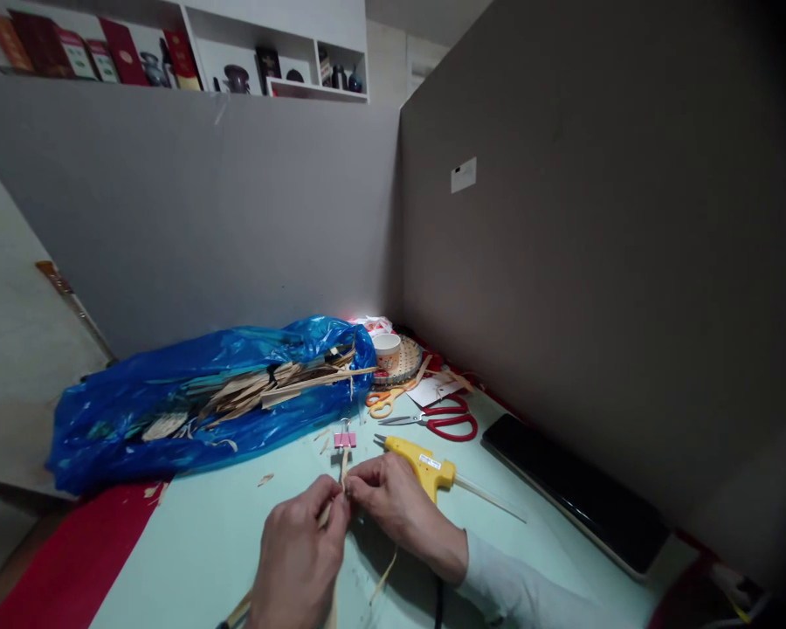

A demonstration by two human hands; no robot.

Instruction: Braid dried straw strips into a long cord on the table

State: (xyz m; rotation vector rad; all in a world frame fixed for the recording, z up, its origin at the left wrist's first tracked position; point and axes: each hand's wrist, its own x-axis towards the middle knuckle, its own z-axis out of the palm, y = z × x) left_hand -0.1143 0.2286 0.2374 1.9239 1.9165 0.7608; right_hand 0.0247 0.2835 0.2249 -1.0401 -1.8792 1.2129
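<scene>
Shelf: high up, beyond and left of the pink clip; its left compartment holds red and dark-red boxes or books, green-and-white packs and a bluish vase, its middle one a dark pot and a dark box, its right one small dark bottles.
Blue bag: on the worktop, left of the clip and reaching beyond it; a loose heap of flat, dry tan strips lies in its mouth, some ends coming to its right edge.
Left hand: on the near side of the clip, fingers closed, pinching a narrow pale strip.
Pale strip: on the near side of the clip, which bites its far end; it runs back between both hands.
Right hand: near side and right of the clip, thumb and finger pinched on the same strip.
Woven tray: beyond and right of the clip; a white printed cup stands on it, contents too small to tell.
Yellow glue gun: just right of the clip, a pale stick jutting from its back.
Red-handled scissors: right of the clip, slightly beyond it.
</scene>
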